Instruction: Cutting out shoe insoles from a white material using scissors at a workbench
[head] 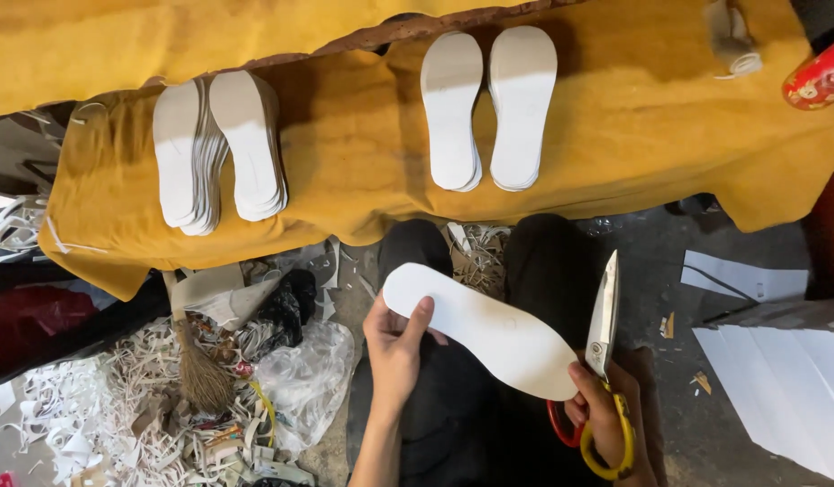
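Status, lower centre of the frame: my left hand (394, 347) grips a white insole blank (480, 329) near its rounded upper-left end, thumb on top and fingers curled underneath, closed firmly on it. The blank lies diagonally, running down toward the lower right. My right hand (606, 419) is closed through the red and yellow loop handles of a pair of heavy shears (603, 334); the steel blades point up the frame and appear shut or nearly so, beside the blank's lower-right end. Fingertips of this hand also touch that end.

Progress, as judged from the layout: the blank's outline already reads as a complete sole shape with smooth edges, so cutting on this piece looks finished or close to it. Four stacks of finished insoles sit on the mustard-yellow cloth (615, 135) across the upper frame: the left pair of stacks (220, 149) fanned and uneven, the right pair of stacks (489, 108) squared. Uncut white sheet stock (787, 379) lies at lower right, so more remains to do.

Materials: the blanks are matte, flat, stiff board or foam; I cannot tell which. The cloth is soft and suede-like. Curled white offcuts (83, 415) litter the lower left, with a straw hand broom (199, 365) and a crumpled clear plastic bag (304, 379) on top.
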